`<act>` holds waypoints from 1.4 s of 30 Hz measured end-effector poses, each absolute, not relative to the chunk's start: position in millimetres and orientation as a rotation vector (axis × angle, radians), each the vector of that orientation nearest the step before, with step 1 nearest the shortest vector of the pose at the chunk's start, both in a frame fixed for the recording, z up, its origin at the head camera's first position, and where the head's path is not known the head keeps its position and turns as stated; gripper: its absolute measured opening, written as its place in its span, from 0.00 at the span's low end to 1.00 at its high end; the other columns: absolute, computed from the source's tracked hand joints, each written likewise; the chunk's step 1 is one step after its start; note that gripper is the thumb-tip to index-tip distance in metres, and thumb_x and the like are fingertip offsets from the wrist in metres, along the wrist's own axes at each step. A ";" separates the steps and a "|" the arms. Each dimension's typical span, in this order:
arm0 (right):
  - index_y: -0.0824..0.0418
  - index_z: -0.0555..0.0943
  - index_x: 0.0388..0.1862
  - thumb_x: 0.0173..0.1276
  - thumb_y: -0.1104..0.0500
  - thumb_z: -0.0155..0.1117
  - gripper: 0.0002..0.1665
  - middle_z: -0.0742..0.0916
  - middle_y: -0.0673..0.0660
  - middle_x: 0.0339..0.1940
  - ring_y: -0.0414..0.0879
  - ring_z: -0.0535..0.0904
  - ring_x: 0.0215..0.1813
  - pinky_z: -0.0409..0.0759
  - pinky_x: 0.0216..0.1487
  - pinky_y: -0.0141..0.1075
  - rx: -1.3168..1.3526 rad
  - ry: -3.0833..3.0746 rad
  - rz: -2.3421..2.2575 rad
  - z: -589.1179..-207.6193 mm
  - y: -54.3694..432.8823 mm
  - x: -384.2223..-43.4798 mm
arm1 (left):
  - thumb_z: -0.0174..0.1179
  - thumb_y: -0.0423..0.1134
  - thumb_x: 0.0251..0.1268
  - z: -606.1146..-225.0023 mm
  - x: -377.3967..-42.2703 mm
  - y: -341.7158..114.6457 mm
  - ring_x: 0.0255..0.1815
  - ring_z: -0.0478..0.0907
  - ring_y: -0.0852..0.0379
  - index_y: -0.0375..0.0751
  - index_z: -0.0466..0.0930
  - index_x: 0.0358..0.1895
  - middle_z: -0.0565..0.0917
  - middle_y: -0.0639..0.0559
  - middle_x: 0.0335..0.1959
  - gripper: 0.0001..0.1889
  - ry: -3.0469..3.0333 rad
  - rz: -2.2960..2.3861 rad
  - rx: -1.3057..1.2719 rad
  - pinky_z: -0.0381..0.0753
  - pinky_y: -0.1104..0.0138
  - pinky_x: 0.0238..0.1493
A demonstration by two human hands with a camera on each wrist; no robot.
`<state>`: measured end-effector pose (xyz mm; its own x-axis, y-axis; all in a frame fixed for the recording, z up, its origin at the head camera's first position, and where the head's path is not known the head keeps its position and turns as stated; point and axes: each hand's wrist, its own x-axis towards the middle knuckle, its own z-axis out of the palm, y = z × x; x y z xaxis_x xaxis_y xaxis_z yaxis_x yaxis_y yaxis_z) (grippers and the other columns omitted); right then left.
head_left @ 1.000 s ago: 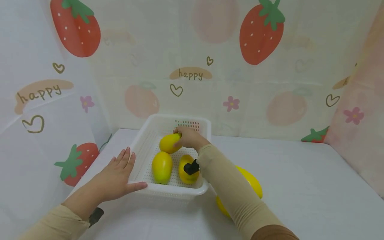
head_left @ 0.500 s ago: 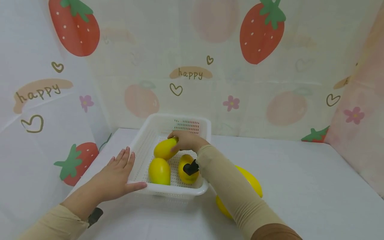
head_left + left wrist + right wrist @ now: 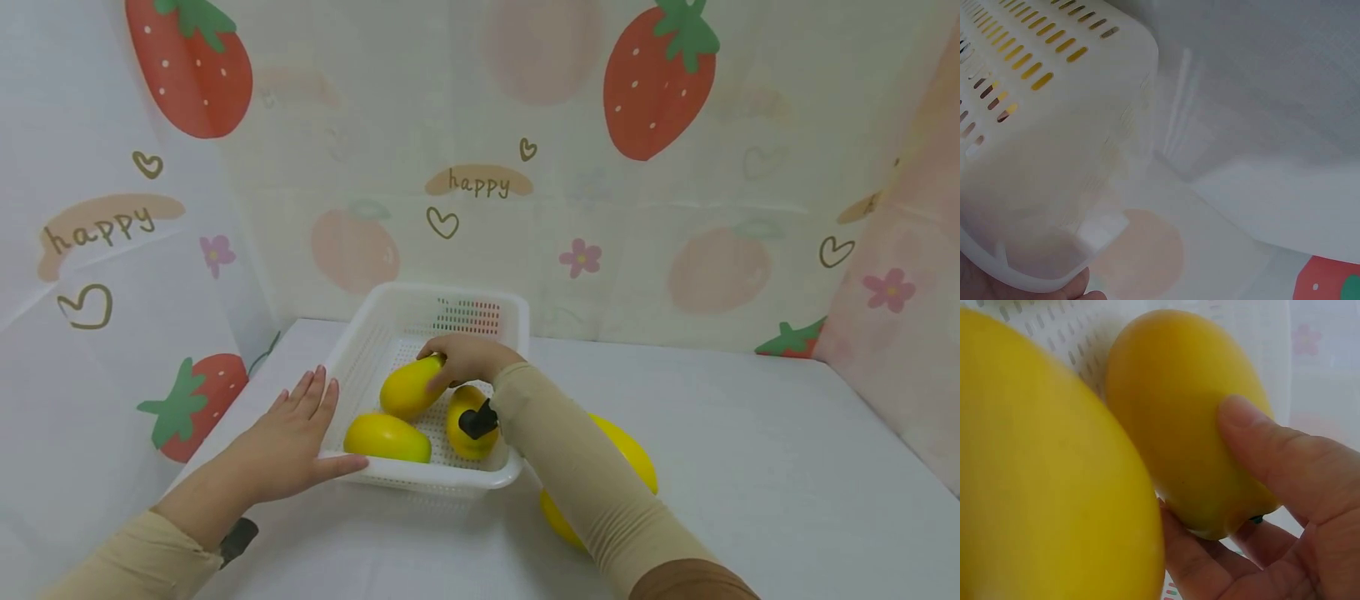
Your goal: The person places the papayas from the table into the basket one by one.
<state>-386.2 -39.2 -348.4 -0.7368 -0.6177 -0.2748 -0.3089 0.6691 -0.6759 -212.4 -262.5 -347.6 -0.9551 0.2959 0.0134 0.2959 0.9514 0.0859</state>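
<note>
In the head view a white slotted plastic basket point(image 3: 442, 473) holds three yellow mangoes. My right hand point(image 3: 472, 358) grips one mango point(image 3: 405, 392) by its stem end, inside the basket. The right wrist view shows the thumb lying along this mango point(image 3: 1179, 412) and the other fingers beneath it. Another mango point(image 3: 384, 438) lies sideways in the front left corner. A third mango point(image 3: 467, 450) sits at the right, partly covered by the black wrist camera. My left hand point(image 3: 288, 450) rests on the basket's left front corner, fingers straight, thumb along the front rim.
Right of the basket, more yellow fruit point(image 3: 633, 458) lies on the white table point(image 3: 720, 417), partly hidden by my right sleeve point(image 3: 585, 467). A strawberry-printed cloth point(image 3: 480, 108) stands behind the table and along both sides.
My right hand has drawn the held mango forward and slightly left. The front left mango has turned from upright to sideways and shifted toward the corner. My left hand has stayed put.
</note>
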 end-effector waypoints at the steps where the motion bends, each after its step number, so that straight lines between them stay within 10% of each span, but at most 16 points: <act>1: 0.48 0.76 0.52 0.52 0.54 0.72 0.27 0.79 0.46 0.45 0.41 0.78 0.43 0.78 0.47 0.33 -0.712 2.398 -0.840 -348.5 -39.0 -386.3 | 0.38 0.79 0.46 -347.4 -212.1 -262.4 0.71 0.39 0.34 0.25 0.45 0.69 0.42 0.30 0.71 0.61 -3.102 -0.136 -0.471 0.43 0.41 0.65; 42: 0.54 0.78 0.53 0.59 0.54 0.67 0.22 0.82 0.52 0.48 0.40 0.80 0.43 0.77 0.51 0.36 -0.709 2.443 -0.885 -338.5 -37.9 -384.7 | 0.37 0.80 0.46 -341.8 -207.1 -260.7 0.70 0.40 0.33 0.25 0.45 0.69 0.43 0.29 0.70 0.61 -3.114 -0.152 -0.461 0.44 0.40 0.64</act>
<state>-384.7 -37.9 -338.5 -0.7693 -0.5967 -0.2285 -0.3118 0.6628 -0.6808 -207.1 -260.7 -341.8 -0.9571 0.2898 0.0044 0.2888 0.9525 0.0967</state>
